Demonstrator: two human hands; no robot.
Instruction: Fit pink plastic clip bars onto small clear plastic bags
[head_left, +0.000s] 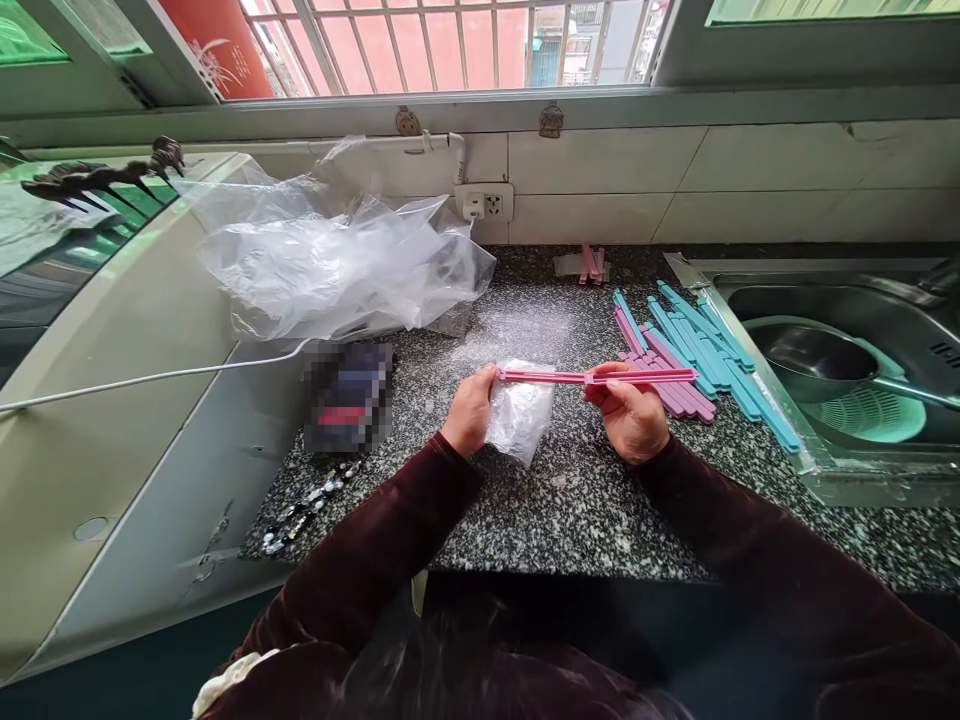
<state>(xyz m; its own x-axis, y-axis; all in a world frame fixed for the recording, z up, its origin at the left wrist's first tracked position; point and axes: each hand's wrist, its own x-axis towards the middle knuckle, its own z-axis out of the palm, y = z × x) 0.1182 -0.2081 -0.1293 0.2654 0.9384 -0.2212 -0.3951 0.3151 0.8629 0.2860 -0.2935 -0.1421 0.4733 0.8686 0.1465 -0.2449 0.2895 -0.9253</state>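
My left hand [470, 412] pinches the left end of a long pink bag sealing clip [637, 377], together with the top edge of a small clear plastic bag [519, 418]. The bag hangs below the clip, above the speckled counter. My right hand [634, 415] closes around the clip's right part, with thumb and fingers on it. The strip runs level between both hands. Just right of my right hand lie loose pink sealing clips [694, 403] and turquoise sealing clips [701, 350], heaped beside the sink.
Crumpled clear plastic sheeting [345, 265] fills the back left. A blurred dark object [349, 400] and a bead string [311, 508] lie at left. Short pink clips [592, 264] rest by the wall. The sink [817, 480] holds a pan [810, 355] and green colander [870, 415]. A white cable [150, 380] crosses left.
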